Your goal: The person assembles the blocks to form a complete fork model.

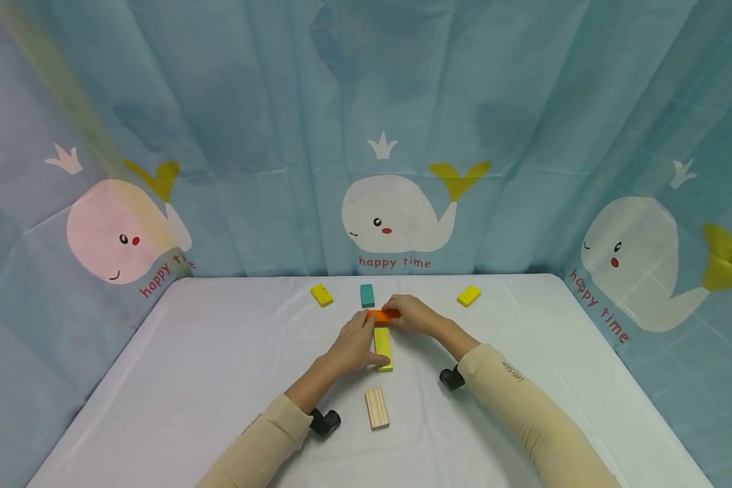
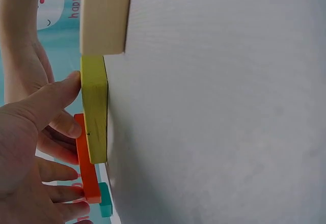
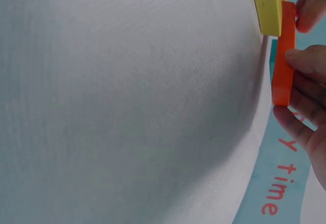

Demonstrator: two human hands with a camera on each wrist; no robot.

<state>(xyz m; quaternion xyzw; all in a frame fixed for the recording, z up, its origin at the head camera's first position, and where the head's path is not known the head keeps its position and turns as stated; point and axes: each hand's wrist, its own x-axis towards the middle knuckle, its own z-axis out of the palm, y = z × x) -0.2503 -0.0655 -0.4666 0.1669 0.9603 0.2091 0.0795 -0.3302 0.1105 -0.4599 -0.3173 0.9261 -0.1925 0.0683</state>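
Observation:
An orange block (image 1: 382,317) lies crosswise beyond the far end of a long yellow block (image 1: 383,349) on the white table. My right hand (image 1: 416,314) pinches the orange block's right part; the right wrist view shows the thumb on the near side of the orange block (image 3: 284,61) and fingers around its end. My left hand (image 1: 352,343) is spread, its thumb tip at the near end of the yellow block (image 2: 95,112). Its other fingertips reach the left end of the orange block (image 2: 89,175). Just beyond lies a teal block (image 1: 367,295).
Closer to me on the white table (image 1: 158,379) lies a plain wooden block (image 1: 377,409). Small yellow blocks sit at the back, a left one (image 1: 322,295) and a right one (image 1: 468,296). A blue whale-print curtain (image 1: 268,224) hangs behind and along both sides.

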